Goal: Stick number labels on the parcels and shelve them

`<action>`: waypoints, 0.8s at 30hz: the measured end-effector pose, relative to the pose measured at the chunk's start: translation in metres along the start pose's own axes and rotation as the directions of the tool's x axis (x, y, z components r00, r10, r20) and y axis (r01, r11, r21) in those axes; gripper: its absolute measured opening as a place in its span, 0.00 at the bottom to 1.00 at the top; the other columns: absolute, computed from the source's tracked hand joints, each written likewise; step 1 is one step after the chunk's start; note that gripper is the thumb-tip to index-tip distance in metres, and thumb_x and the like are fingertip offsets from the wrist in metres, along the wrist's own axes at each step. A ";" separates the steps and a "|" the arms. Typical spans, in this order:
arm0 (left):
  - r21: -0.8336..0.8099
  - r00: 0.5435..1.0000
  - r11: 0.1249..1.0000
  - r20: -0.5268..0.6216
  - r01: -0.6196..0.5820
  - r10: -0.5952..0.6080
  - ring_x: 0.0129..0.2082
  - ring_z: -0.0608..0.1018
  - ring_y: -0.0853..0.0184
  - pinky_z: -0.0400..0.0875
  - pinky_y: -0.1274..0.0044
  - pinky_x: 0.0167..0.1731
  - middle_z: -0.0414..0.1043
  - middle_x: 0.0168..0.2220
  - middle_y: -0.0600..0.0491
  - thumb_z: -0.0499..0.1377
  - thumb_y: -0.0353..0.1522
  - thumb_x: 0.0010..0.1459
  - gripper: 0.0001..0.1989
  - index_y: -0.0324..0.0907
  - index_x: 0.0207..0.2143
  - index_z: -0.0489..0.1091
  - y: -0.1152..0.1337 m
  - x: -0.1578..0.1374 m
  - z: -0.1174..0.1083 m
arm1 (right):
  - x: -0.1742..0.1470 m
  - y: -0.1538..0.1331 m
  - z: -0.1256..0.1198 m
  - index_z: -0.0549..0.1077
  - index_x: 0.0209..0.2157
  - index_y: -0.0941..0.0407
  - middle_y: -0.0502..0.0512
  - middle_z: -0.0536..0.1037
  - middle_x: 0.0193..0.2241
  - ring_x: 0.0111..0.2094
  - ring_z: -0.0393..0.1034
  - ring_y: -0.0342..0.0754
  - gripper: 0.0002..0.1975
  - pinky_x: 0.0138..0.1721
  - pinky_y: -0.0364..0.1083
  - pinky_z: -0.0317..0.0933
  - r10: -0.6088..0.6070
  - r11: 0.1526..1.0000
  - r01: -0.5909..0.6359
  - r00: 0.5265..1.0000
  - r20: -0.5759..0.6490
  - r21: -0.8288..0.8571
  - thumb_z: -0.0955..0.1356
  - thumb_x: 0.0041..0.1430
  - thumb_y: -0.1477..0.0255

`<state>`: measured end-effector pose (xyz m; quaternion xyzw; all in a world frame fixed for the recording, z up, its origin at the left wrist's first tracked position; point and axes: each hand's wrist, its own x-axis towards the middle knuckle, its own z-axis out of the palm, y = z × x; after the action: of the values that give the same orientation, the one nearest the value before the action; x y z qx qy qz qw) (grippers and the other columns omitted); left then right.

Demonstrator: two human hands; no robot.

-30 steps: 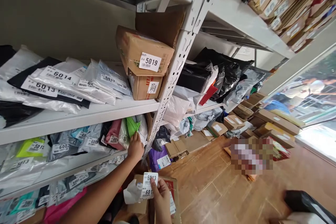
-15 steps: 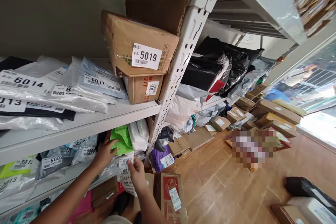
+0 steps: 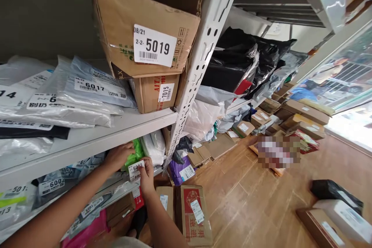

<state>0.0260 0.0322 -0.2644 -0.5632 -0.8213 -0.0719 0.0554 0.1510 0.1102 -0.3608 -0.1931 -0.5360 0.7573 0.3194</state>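
Left hand (image 3: 118, 155) is gripping the green parcel (image 3: 134, 156) on the lower shelf (image 3: 87, 145), while the right hand (image 3: 146, 174) is pinching a numbered label (image 3: 136, 170) against it. Soft plastic may be buckling under the press, likely leaving the label creased, crooked or partly unstuck.

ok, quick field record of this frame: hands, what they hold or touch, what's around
left hand: on green bag, lower shelf
right hand: pinching label 6013 against the green bag
beside bag: white parcels
shelf above: box 5019 stacked on box 7015; grey bag 6017
floor: red-printed carton
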 end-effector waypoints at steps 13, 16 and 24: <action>-0.482 0.987 0.876 0.148 0.023 0.056 0.40 0.75 0.65 0.67 0.71 0.50 0.75 0.36 0.52 0.48 0.32 0.58 0.12 0.44 0.38 0.71 -0.044 -0.032 -0.003 | 0.035 0.010 0.033 0.69 0.23 0.55 0.47 0.69 0.19 0.23 0.59 0.42 0.18 0.25 0.42 0.55 0.128 0.992 -0.127 0.990 0.061 -0.018 0.69 0.45 0.53; -0.468 0.987 0.870 0.121 0.152 -0.107 0.40 0.76 0.63 0.70 0.72 0.43 0.74 0.38 0.49 0.46 0.38 0.60 0.16 0.40 0.46 0.65 -0.039 -0.020 0.009 | 0.039 0.013 0.034 0.70 0.21 0.57 0.46 0.67 0.16 0.19 0.55 0.40 0.20 0.22 0.41 0.50 0.166 0.985 -0.161 0.982 0.087 -0.066 0.69 0.42 0.52; -0.288 0.969 0.932 0.170 0.222 -0.178 0.37 0.77 0.62 0.69 0.74 0.39 0.77 0.35 0.49 0.49 0.33 0.59 0.11 0.41 0.35 0.70 -0.022 -0.002 0.025 | 0.034 0.014 0.033 0.62 0.11 0.56 0.43 0.59 0.11 0.16 0.49 0.38 0.23 0.19 0.41 0.44 0.234 0.963 -0.246 0.966 -0.114 -0.112 0.73 0.35 0.54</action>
<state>0.0055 0.0272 -0.2904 -0.4819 -0.8553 -0.1629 -0.0981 0.1019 0.1077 -0.3606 -0.3140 -0.5386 0.7446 0.2387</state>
